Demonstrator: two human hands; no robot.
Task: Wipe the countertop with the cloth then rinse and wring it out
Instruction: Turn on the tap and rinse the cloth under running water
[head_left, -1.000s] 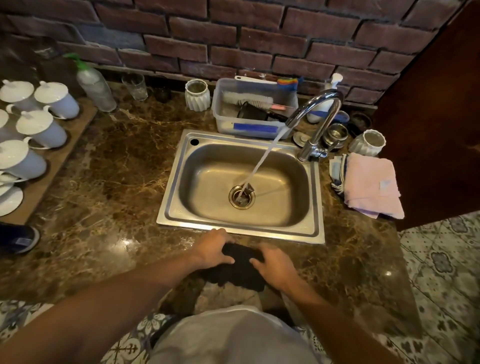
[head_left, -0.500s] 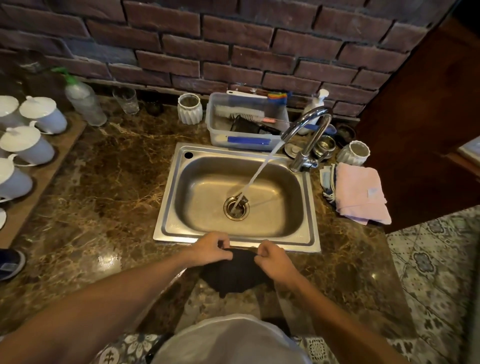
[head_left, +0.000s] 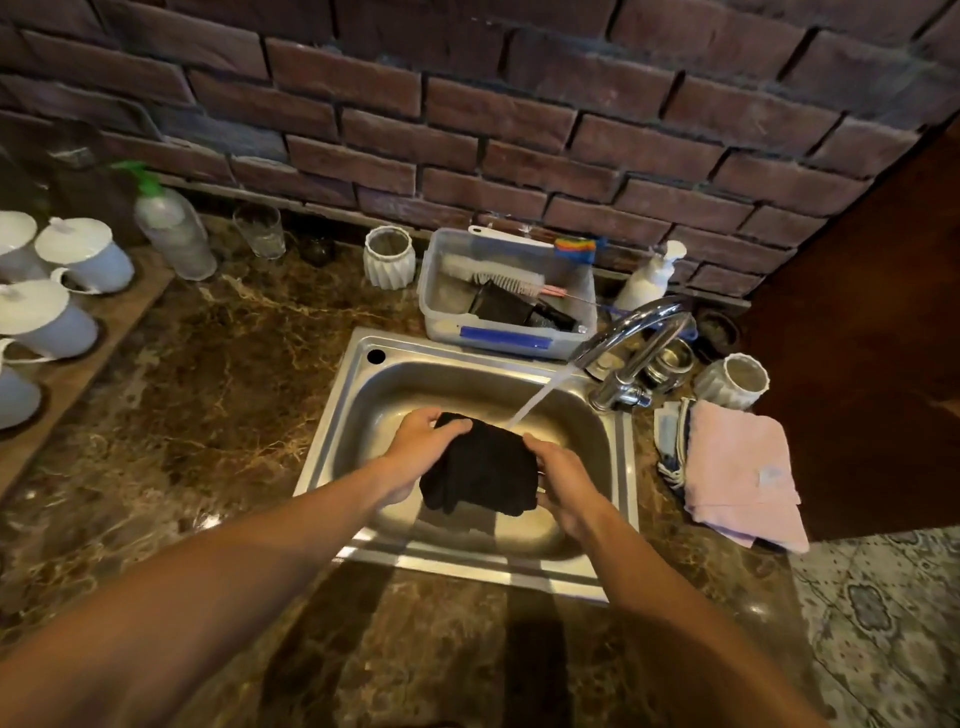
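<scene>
Left hand (head_left: 415, 447) and right hand (head_left: 563, 480) grip the bunched black cloth (head_left: 480, 470) over the sink (head_left: 467, 564), under the tap's stream (head_left: 537, 400); water glancing off the wad could splash past the sink's rim.

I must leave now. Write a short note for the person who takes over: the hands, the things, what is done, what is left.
Left hand and right hand both hold the black cloth, one on each side.
The cloth is above the sink, and water from the open tap falls on its far edge.
Done: the cloth is off the countertop and rinsing has begun.
Left: finish rinsing, wring the cloth out, probably close the tap.
</scene>
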